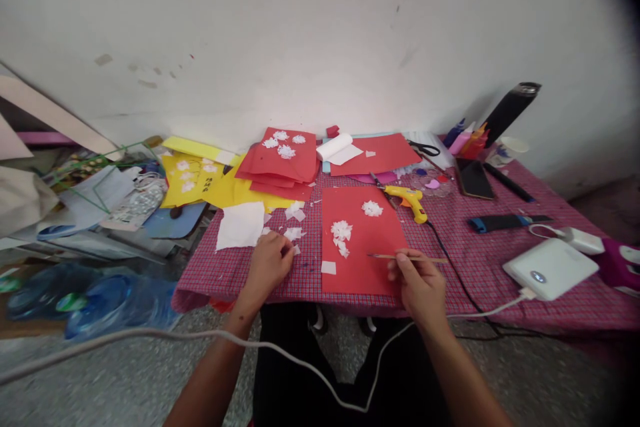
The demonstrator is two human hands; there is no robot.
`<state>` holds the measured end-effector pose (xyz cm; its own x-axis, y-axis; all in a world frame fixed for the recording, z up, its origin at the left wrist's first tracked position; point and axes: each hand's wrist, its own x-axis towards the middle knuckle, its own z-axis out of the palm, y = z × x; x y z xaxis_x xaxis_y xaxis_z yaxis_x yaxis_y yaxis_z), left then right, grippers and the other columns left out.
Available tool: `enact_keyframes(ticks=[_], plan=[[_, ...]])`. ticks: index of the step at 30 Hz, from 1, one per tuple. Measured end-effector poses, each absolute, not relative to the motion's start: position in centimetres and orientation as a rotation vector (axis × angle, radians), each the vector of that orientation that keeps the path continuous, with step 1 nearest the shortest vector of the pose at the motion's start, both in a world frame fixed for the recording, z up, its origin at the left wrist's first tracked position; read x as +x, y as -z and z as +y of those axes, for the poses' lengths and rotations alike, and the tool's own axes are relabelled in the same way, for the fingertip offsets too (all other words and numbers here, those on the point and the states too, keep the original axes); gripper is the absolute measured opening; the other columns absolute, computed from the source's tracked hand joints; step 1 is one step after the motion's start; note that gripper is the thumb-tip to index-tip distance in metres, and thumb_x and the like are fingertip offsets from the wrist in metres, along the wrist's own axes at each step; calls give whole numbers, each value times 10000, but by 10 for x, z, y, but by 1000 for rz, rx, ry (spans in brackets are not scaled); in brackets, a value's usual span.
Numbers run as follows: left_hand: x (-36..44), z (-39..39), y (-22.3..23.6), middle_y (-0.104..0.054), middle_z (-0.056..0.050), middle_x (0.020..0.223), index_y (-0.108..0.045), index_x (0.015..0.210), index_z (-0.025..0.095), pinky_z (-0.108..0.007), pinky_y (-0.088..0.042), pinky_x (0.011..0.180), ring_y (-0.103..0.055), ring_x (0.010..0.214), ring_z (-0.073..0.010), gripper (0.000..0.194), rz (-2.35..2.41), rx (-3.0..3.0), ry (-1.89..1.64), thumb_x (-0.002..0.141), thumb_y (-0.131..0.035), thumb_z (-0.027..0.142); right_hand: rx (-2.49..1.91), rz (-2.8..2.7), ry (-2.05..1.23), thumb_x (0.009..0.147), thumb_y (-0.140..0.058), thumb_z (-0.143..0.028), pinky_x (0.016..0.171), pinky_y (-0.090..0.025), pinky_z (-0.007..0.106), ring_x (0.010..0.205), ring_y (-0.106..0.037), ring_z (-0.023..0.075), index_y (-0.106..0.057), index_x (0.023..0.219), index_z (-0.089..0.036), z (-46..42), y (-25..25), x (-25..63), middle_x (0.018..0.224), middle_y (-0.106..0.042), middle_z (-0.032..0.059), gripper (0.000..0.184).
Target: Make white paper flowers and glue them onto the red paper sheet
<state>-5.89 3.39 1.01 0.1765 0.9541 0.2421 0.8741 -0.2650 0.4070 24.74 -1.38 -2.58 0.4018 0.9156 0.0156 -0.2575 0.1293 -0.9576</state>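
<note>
A red paper sheet (367,260) lies on the checked tablecloth (450,267) in front of me, with white paper flowers (342,233) stuck on it. My right hand (419,283) is closed on a thin wooden stick (400,256) that lies level over the sheet's right edge. My left hand (269,263) rests left of the sheet, fingers pinched on a small white paper scrap (294,235) among several loose scraps. A larger white paper piece (241,225) lies beside it.
A yellow glue gun (410,201) lies behind the sheet. Stacks of red paper (280,160) and yellow paper (200,180) sit at the back left. A white power bank (550,268), a phone (473,178), a black bottle (510,110) and scissors (425,148) stand right. A cable (280,347) crosses my lap.
</note>
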Motion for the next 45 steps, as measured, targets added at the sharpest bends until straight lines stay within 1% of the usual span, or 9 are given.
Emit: enact_keyframes(ticks=[3,7,10,13,26,31,33,37,45], plan=[[-55,28,-16,-619,-38,782,-601,709,190,-339,-429,781,-564,807,-195,166,1731,2077,-869,853,-615,270,-1115,-744,-929,776,-773,-408,533,-487,279,528,-571,137,-692,910,-195,-15,21,247,698,-681,13,265],[-36,12,-22,-686,-24,831,-621,768,181,-286,-473,749,-616,777,-157,186,1453,1491,-1130,841,-660,349,-1163,-862,-885,849,-713,-367,628,-505,305,627,-617,169,-716,980,-200,-30,2,239,713,-680,22,212],[-16,0,-21,-656,11,680,-613,765,170,-243,-478,647,-599,637,-121,216,1285,1157,-1148,797,-717,357,-1153,-1089,-915,886,-677,-315,643,-510,311,667,-638,184,-730,996,-221,-47,-13,222,750,-692,35,153],[1,-7,-18,-676,9,696,-619,786,162,-232,-500,630,-612,625,-111,218,1235,1037,-1109,775,-743,340,-1093,-1203,-990,907,-644,-288,614,-512,311,660,-637,189,-727,1027,-244,-57,-21,206,764,-686,33,152],[8,-17,-17,-746,-60,881,-660,921,166,-281,-558,704,-693,759,-162,178,1190,1135,-987,826,-678,315,-1112,-1186,-1054,896,-652,-299,610,-515,306,631,-627,177,-723,1001,-234,-54,-13,199,741,-678,22,143],[7,-19,-23,-726,-25,819,-679,1005,163,-262,-543,686,-681,685,-134,198,1194,1242,-980,826,-602,195,-1123,-1081,-1104,879,-678,-327,556,-490,287,572,-601,170,-718,962,-212,-51,-12,200,647,-662,13,148],[6,-21,-25,-734,-28,856,-679,1034,170,-262,-545,710,-690,723,-136,231,1164,1278,-967,817,-601,174,-1109,-991,-1167,877,-687,-341,548,-477,274,560,-590,160,-705,962,-201,-48,-8,201,625,-654,6,165],[7,-21,-26,-758,-59,927,-694,1001,166,-282,-558,764,-706,827,-166,205,1150,1289,-941,804,-656,208,-1032,-845,-1293,881,-695,-338,537,-445,242,542,-569,130,-694,967,-187,-44,3,204,622,-641,-8,173],[8,-21,-30,-760,-33,829,-716,907,180,-277,-547,715,-696,757,-158,139,1206,1409,-934,785,-710,248,-960,-663,-1462,796,-779,-330,480,-434,214,478,-571,96,-715,882,-172,-44,-4,205,699,-687,7,191]])
